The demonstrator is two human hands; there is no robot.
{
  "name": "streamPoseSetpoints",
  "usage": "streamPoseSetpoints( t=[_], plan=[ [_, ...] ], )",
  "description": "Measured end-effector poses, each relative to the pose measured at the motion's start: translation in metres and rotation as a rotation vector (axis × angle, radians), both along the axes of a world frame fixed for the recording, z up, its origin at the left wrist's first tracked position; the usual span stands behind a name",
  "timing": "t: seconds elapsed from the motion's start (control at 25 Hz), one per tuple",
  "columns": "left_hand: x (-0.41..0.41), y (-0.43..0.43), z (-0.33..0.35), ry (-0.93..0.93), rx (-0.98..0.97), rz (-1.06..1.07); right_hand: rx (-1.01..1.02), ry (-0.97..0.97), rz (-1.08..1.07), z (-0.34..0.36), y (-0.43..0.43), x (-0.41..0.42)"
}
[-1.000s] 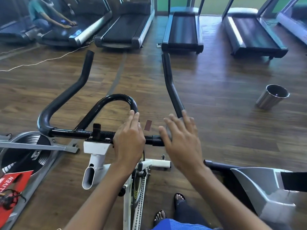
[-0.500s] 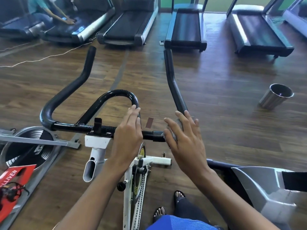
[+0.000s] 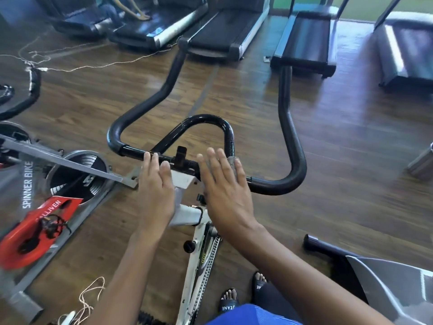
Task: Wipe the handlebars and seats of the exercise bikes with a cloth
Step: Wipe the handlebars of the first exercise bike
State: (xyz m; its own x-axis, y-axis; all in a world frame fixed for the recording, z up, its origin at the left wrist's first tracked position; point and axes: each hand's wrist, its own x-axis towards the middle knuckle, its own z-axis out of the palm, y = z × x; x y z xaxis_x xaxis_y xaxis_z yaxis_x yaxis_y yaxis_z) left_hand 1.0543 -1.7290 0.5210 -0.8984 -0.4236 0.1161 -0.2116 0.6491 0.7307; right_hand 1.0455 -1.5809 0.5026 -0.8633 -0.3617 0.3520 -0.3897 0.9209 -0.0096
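Observation:
The black handlebars (image 3: 290, 146) of a white exercise bike (image 3: 199, 261) fill the middle of the view, with two long horns and an inner loop. My left hand (image 3: 153, 186) lies flat with its fingertips on the crossbar, just left of the centre clamp (image 3: 181, 156). My right hand (image 3: 225, 191) presses down on the crossbar right of the clamp, fingers spread. A small grey cloth (image 3: 231, 160) shows under its fingertips; most of it is hidden by the hand. The bike's seat is out of view.
A second bike marked SPINNER BIKE (image 3: 77, 174) with a red guard (image 3: 35, 231) stands to the left. Several treadmills (image 3: 222, 31) line the back, with a person (image 3: 131, 10) at one. A metal bin (image 3: 421, 165) is at the right edge, a grey machine (image 3: 393, 285) at bottom right, cords (image 3: 91, 299) on the floor.
Both hands have slid left along the crossbar: the left from right of the clamp to its left, the right from the right bend to beside the clamp. The view has swung left.

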Motion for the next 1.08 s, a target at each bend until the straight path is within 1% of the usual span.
streamPoseSetpoints(
  t=[0.12, 0.2, 0.36, 0.44, 0.6, 0.64, 0.76, 0.8, 0.88, 0.96, 1.0, 1.08],
  plan=[
    [0.002, 0.001, -0.001, -0.043, 0.011, -0.012, -0.020, -0.029, -0.005, 0.001, 0.033, 0.010],
    [0.003, 0.004, 0.001, -0.046, 0.035, -0.013, -0.030, -0.064, -0.002, 0.002, 0.041, 0.012],
    [0.002, 0.007, 0.003, -0.052, 0.080, -0.036, -0.042, -0.057, 0.011, 0.001, -0.004, 0.000],
    [0.003, 0.006, 0.002, -0.049, 0.086, -0.031, -0.048, -0.067, 0.033, 0.001, -0.007, -0.001],
    [0.011, 0.011, 0.004, 0.116, -0.070, 0.094, -0.052, -0.092, 0.029, 0.001, 0.029, 0.007],
    [0.012, 0.013, 0.008, 0.083, -0.070, 0.102, -0.055, -0.094, 0.023, 0.002, 0.029, 0.007],
    [0.014, 0.016, 0.015, -0.132, -0.052, 0.122, -0.028, -0.121, 0.047, 0.006, 0.006, 0.000],
    [0.014, 0.015, 0.016, -0.161, -0.057, 0.132, -0.035, -0.141, 0.080, 0.008, 0.002, -0.001],
    [0.014, 0.016, 0.017, -0.175, -0.058, 0.135, -0.068, -0.243, 0.149, 0.020, 0.006, -0.005],
    [0.014, 0.017, 0.017, -0.158, -0.041, 0.124, -0.148, -0.385, 0.156, 0.029, 0.018, -0.004],
    [0.013, 0.017, 0.017, -0.151, -0.032, 0.117, -0.163, -0.414, 0.150, 0.030, 0.020, -0.003],
    [0.012, 0.015, 0.016, -0.133, -0.022, 0.114, -0.173, -0.377, 0.129, 0.028, 0.011, -0.005]
  ],
)
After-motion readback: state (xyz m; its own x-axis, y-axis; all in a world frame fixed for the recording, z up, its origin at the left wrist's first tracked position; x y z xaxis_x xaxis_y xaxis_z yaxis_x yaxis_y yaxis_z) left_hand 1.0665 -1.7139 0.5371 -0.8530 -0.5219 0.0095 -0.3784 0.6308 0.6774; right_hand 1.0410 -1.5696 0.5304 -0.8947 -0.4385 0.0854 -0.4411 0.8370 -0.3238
